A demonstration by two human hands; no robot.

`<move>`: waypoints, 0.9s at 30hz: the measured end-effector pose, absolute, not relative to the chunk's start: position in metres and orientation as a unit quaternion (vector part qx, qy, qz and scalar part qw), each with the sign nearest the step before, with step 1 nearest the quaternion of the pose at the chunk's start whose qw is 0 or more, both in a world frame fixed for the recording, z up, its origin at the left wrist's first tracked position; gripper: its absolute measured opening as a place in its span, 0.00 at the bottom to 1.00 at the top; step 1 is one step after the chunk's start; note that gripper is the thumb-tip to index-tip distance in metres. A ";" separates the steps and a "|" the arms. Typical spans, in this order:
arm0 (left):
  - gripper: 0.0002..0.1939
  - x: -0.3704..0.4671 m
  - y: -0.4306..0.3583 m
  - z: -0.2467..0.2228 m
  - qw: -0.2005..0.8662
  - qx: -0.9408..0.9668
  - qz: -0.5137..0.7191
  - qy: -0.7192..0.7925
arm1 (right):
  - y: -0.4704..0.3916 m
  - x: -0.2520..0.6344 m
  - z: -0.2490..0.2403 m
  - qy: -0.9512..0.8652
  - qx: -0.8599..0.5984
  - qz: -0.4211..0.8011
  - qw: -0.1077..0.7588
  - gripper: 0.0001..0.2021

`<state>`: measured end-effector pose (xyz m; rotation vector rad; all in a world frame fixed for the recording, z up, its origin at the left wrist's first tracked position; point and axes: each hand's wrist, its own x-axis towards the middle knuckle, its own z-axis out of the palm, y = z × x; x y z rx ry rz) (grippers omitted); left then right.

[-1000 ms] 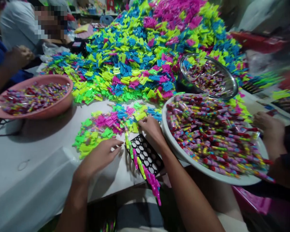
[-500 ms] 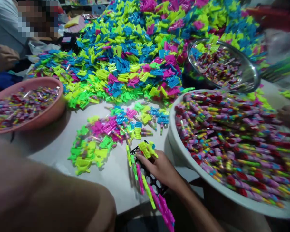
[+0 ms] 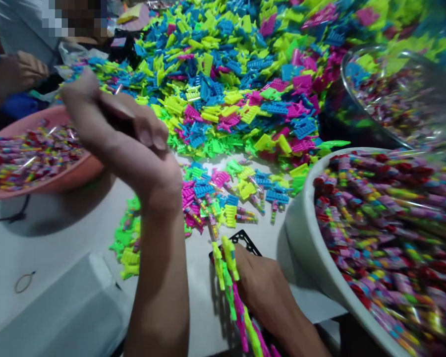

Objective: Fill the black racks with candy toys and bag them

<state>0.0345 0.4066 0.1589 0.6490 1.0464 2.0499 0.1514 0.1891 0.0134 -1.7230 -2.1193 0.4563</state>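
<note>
My left hand (image 3: 122, 131) is raised over the table's left side, near the pink basin (image 3: 92, 161). Its fingers are curled in, and whatever may be inside them is hidden. At the lower middle, my right hand (image 3: 260, 277) grips a black perforated rack (image 3: 245, 239) by its edge. Yellow, green and pink plastic pieces (image 3: 228, 282) hang in a row along the rack's left side. Just beyond it lies a loose cluster of coloured pieces (image 3: 202, 188) and small candy-filled tubes (image 3: 245, 215). More green and yellow pieces (image 3: 128, 238) are partly behind my left forearm.
A large heap of coloured plastic pieces (image 3: 223, 74) fills the back. On the right stand a white tub (image 3: 301, 223) of wrapped tubes and a metal bowl (image 3: 345, 79). A grey-blue box (image 3: 78, 307) and a rubber band (image 3: 24, 282) are lower left. Another person's hand (image 3: 31, 67) is upper left.
The view has shifted left. A blurred arm no longer covers the lower left, and my left hand now shows over the table. The rack in my right hand has tilted.
</note>
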 end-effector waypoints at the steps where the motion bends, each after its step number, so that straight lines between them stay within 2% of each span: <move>1: 0.28 0.039 0.408 0.159 0.383 0.288 0.810 0.337 | 0.189 0.153 0.017 -0.766 -0.599 0.160 0.170 0.11; 4: 0.28 0.038 0.410 0.160 0.393 0.343 0.824 0.221 | 0.195 0.161 0.026 -0.750 -0.602 0.216 0.167 0.12; 6: 0.26 0.031 0.409 0.162 0.382 0.329 0.828 0.244 | 0.210 0.166 0.029 -0.706 -0.628 0.231 0.231 0.11; 9: 0.28 0.024 0.408 0.163 0.388 0.307 0.826 0.271 | 0.249 0.164 0.028 -0.623 -0.679 0.173 0.347 0.11; 12: 0.29 0.021 0.408 0.162 0.390 0.295 0.828 0.275 | 0.293 0.152 0.025 -0.607 -0.707 0.193 0.308 0.14; 14: 0.29 0.020 0.409 0.160 0.391 0.287 0.827 0.285 | 0.314 0.145 0.025 -0.606 -0.712 0.239 0.261 0.12; 16: 0.29 0.018 0.411 0.160 0.406 0.271 0.824 0.287 | 0.323 0.144 0.026 -0.593 -0.711 0.281 0.253 0.08; 18: 0.29 0.017 0.413 0.159 0.433 0.259 0.815 0.285 | 0.319 0.148 0.027 -0.571 -0.694 0.322 0.298 0.06; 21: 0.29 0.018 0.421 0.151 0.474 0.259 0.792 0.283 | 0.283 0.160 0.029 -0.552 -0.663 0.340 0.374 0.09; 24: 0.27 0.026 0.433 0.131 0.513 0.253 0.767 0.291 | 0.227 0.165 0.028 -0.536 -0.676 0.316 0.395 0.10; 27: 0.25 0.039 0.446 0.105 0.576 0.264 0.707 0.314 | 0.177 0.161 0.023 -0.507 -0.672 0.345 0.415 0.07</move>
